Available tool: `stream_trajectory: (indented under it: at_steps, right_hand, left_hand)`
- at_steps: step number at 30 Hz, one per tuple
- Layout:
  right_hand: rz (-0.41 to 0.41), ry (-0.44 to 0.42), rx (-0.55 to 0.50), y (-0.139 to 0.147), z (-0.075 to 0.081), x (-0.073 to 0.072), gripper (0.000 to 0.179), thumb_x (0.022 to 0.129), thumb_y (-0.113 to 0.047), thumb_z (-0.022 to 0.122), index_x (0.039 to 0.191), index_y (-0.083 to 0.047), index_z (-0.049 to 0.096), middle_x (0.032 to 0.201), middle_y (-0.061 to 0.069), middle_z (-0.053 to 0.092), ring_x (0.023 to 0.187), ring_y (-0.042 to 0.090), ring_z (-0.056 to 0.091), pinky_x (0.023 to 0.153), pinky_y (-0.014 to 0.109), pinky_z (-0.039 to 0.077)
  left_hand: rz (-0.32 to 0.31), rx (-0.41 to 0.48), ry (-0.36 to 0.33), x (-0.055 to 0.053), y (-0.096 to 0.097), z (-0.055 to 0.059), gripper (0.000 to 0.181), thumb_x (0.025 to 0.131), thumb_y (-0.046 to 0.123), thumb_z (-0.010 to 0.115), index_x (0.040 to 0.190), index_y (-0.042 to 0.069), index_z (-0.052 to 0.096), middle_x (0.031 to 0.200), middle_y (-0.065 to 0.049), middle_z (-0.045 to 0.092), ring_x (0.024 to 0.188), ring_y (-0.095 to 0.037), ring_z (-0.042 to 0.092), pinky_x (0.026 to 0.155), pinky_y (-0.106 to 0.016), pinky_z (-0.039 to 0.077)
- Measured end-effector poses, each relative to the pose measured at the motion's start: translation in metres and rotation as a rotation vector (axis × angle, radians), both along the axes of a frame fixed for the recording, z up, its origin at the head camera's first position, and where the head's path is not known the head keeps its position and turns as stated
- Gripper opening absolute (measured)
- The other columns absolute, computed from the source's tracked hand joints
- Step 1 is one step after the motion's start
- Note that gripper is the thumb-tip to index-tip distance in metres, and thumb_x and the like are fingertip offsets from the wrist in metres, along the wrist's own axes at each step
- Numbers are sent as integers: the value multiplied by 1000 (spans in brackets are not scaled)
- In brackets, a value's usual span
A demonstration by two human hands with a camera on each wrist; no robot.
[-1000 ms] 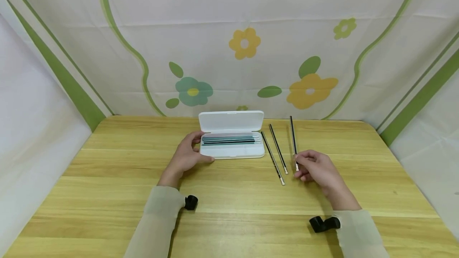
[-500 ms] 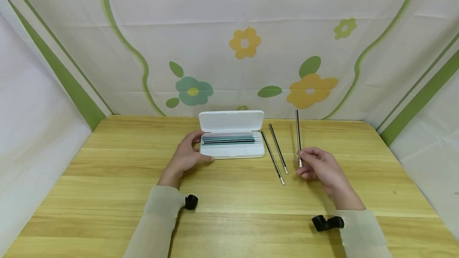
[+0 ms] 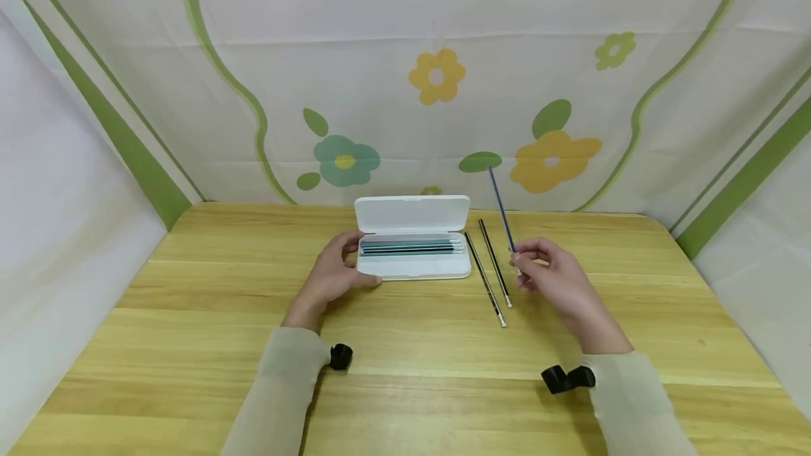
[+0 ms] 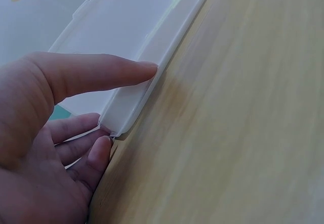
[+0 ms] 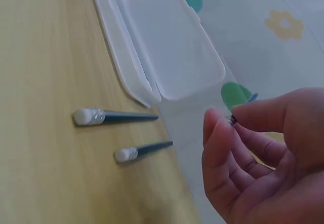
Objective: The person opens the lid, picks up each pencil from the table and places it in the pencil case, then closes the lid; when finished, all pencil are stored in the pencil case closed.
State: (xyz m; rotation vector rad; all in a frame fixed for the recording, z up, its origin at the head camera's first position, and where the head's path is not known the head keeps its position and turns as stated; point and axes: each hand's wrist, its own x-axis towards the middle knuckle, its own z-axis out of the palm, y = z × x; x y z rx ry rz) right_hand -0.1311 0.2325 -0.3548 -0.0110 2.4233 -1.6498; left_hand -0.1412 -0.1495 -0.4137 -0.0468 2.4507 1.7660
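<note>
A white pencil case (image 3: 415, 270) lies on the table with its lid (image 3: 412, 214) raised and several dark and green pencils (image 3: 412, 248) inside. My left hand (image 3: 329, 273) holds the case's left end, thumb along the front wall and fingers round the end. My right hand (image 3: 554, 279) pinches a dark pencil (image 3: 501, 203) near its eraser end, between thumb and fingertips. That pencil is raised off the table, its far end pointing up and away, tilted left. Two more dark pencils (image 3: 484, 279) (image 3: 495, 263) with white erasers lie side by side, right of the case.
The wooden table (image 3: 405, 385) ends at the back against a white cloth (image 3: 317, 69) printed with flowers. More cloth hangs at both sides. A black wrist camera (image 3: 341, 357) sits by the left sleeve and another camera (image 3: 568, 378) by the right.
My right hand lifts the pencil from the table, first slightly right, then left and forward, with its far end swinging left. My left hand stays on the case. The view shifts slightly.
</note>
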Motion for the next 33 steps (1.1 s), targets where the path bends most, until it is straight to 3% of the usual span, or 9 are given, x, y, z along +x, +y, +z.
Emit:
stream_trajectory:
  at_steps: [6,11,17,24,33]
  right_hand:
    - [56,119,141,-16,12,-13,34,112,-22,60,139,-2,62,118,19,63,85,20,65,74,30,61]
    - [99,180,229,-23,12,-20,27,111,-20,62,133,-7,69,115,20,67,87,28,63,68,29,57]
    - [157,237,331,-30,7,-29,21,109,-19,65,125,-11,75,111,17,73,88,23,61,67,28,53]
    - [221,216,340,-36,4,-40,19,107,-19,68,122,-12,78,104,17,71,76,25,64,63,28,53]
    - [267,244,399,-49,-7,-51,16,105,-15,70,116,-11,82,113,10,76,89,23,58,71,31,49]
  left_hand:
    - [-4,0,6,0,2,0,93,75,2,94,156,9,50,151,-14,55,132,-32,51,110,-45,47]
    - [-8,6,18,0,4,2,93,75,2,94,156,6,50,152,-17,55,133,-34,51,109,-45,47]
    - [-11,10,15,-1,5,2,93,75,1,94,156,5,50,152,-18,54,132,-35,51,108,-44,48]
    - [0,-1,0,0,6,2,93,74,2,94,157,8,50,152,-16,55,130,-34,53,107,-42,49]
    - [12,-7,-5,2,8,2,93,74,2,95,155,10,51,153,-13,55,135,-33,51,114,-48,46]
